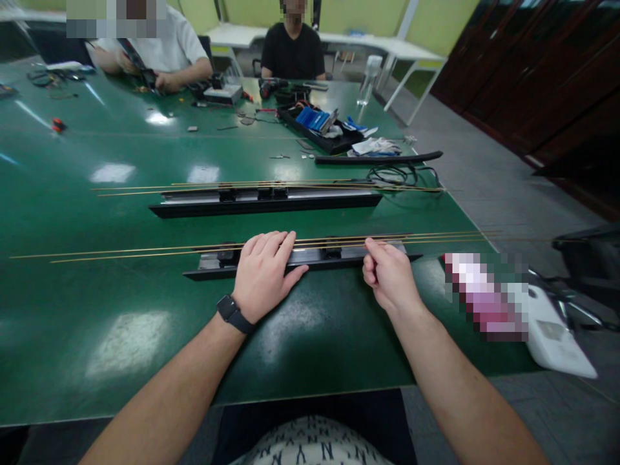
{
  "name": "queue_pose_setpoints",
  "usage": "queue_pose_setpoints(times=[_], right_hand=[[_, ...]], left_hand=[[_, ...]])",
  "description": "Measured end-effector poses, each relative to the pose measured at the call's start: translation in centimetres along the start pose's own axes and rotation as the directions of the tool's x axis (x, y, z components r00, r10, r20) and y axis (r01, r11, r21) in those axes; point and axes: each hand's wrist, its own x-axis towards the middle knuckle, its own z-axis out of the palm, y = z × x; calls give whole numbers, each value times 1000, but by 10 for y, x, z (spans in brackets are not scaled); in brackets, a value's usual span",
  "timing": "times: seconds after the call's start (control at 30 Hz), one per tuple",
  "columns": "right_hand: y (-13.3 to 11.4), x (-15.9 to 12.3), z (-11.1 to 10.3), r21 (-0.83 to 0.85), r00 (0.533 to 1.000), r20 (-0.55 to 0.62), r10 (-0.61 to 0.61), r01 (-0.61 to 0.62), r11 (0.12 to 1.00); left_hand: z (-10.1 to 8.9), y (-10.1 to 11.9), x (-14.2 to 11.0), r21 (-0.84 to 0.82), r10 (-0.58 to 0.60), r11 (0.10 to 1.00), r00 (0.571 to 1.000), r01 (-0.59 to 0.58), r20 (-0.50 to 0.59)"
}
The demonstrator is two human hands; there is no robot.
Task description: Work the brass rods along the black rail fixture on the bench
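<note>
Just in front of me a black-edged metal rail (310, 261) with black blocks on it lies across the green table. Several long, thin golden rods (121, 252) run lengthwise along its top and stick out well past both ends. My left hand (266, 268) rests flat over the rail and rods, fingers stretched out and thumb apart, hiding what lies beneath. Toward the right end of the rail, my right hand (390, 271) is closed, with thumb and forefinger pinched at the thin golden rods. How many rods sit in that pinch is hidden.
A second rail (271, 203) with rods lies farther back. Beyond it are a black strip (378, 158), a coiled cable (397, 174), gloves (375, 147) and a black tray (334, 139). A white object (557, 336) is at the right edge. Two people sit across the table.
</note>
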Motion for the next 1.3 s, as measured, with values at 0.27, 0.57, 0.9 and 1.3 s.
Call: queue_pose_setpoints(times=[0.27,0.57,0.9,1.3], right_hand=[[-1,0,-1,-2,1000,3,-12,12,1000],[-1,-1,-1,-40,999,34,-15,17,999],[1,0,-1,-20,999,33,-10,10,1000],[1,1,-1,3,1000,10,-10,10,1000]], left_hand=[[-1,0,0,18,1,1000,1000,-1,8],[0,0,0,26,1,1000,1000,-1,9],[1,0,0,13,-1,1000,1000,1,-4],[-1,0,0,11,-3,1000,1000,3,6]])
